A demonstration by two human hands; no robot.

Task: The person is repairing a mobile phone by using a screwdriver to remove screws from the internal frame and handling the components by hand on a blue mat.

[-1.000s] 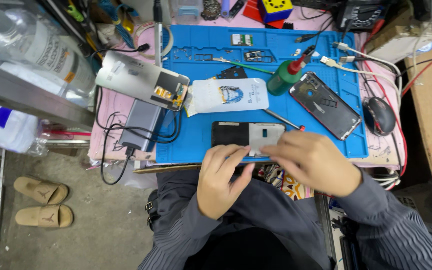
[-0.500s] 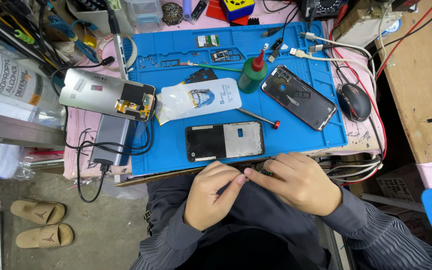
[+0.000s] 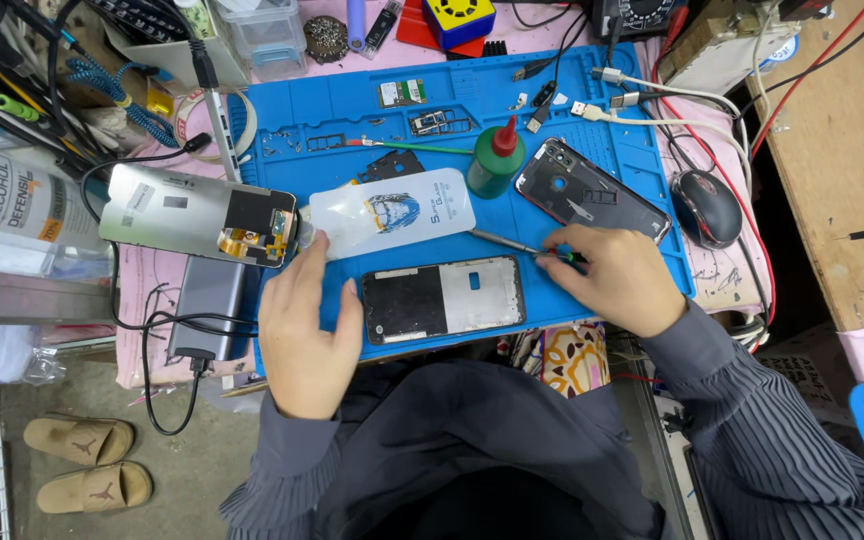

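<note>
Two hands over the blue mat (image 3: 632,165): the right hand (image 3: 617,280) has its fingers pinched shut on a screwdriver (image 3: 512,243), tip pointing left. The left hand (image 3: 304,320) lies flat, fingers loose, empty, touching the white pouch (image 3: 392,212). The phone frame (image 3: 442,298) sits between them.

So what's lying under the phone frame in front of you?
The phone frame lies flat on the blue work mat, between the left hand and right hand. Whatever sits directly beneath it is covered.
</note>
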